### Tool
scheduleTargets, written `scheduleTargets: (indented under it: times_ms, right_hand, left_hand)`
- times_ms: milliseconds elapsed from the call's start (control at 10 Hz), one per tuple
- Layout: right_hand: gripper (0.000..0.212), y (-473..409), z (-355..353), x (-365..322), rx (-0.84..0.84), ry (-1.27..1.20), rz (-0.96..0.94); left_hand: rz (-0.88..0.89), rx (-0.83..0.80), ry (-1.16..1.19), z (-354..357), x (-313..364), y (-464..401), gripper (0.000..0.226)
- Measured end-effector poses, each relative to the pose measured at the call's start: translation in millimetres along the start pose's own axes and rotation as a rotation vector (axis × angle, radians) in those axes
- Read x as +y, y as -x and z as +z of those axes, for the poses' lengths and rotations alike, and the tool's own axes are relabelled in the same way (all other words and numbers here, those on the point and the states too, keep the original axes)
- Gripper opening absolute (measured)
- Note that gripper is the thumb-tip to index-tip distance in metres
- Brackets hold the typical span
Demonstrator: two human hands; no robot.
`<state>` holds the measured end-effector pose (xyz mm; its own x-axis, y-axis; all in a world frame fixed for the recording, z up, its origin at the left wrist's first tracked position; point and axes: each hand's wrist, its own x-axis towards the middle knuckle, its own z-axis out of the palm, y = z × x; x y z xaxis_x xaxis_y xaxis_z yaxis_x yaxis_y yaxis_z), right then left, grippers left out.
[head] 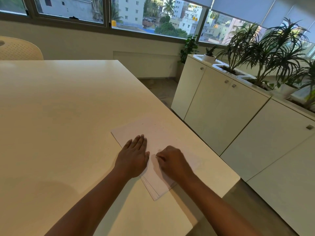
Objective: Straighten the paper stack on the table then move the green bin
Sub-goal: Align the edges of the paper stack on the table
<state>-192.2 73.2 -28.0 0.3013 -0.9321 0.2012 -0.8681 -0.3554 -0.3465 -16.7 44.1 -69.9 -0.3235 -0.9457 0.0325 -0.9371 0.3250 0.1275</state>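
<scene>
White cabinets (221, 106) topped with potted plants (265, 48); perforated chair (18, 48) beneath windows (153, 16).

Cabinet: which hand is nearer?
Right. The right hand rests curled on the paper stack on the side toward the cabinet; the left hand lies flat on the stack's far side.

This looks like an office, likely a meeting room several floors up. A big pale table (59, 108) fills the left and middle of the frame, with a perforated plastic chair (18, 48) at upper left. Low white cabinets (221, 108) run down the right, topped with potted plants (265, 53) (spiky, palm-like ones). Wide windows (153, 16) along the top show city buildings.
</scene>
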Motion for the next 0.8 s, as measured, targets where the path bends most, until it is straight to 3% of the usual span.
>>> scheduleTargets:
  times_ms: [100, 300, 500, 700, 800]
  right_hand:
    - [0.021, 8.4, 3.9, -5.0, -0.070, -0.013, -0.080]
    - [0.022, -21.9, -24.6, 36.0, 0.050, 0.013, 0.159]
    - [0.019, -14.0, -13.3, 23.6, 0.053, -0.029, 0.115]
    - [0.022, -13.7, -27.7, 43.5, 0.181, -0.044, 0.234]
    - [0.020, -12.2, -18.0, 36.5, 0.081, -0.055, 0.106]
  left_hand:
    - [0.002, -0.001, 0.002, 0.4, 0.1, 0.2, 0.062]
    - [-0.008, -0.008, 0.005, -2.5, 0.5, 1.4, 0.062]
    - [-0.024, -0.045, 0.073, -10.5, 2.3, -0.5, 0.062]
    - [-0.026, 0.042, 0.112, -15.8, 20.4, -15.6, 0.060]
    - [-0.029, 0.016, 0.080, -5.9, 23.3, -16.5, 0.061]
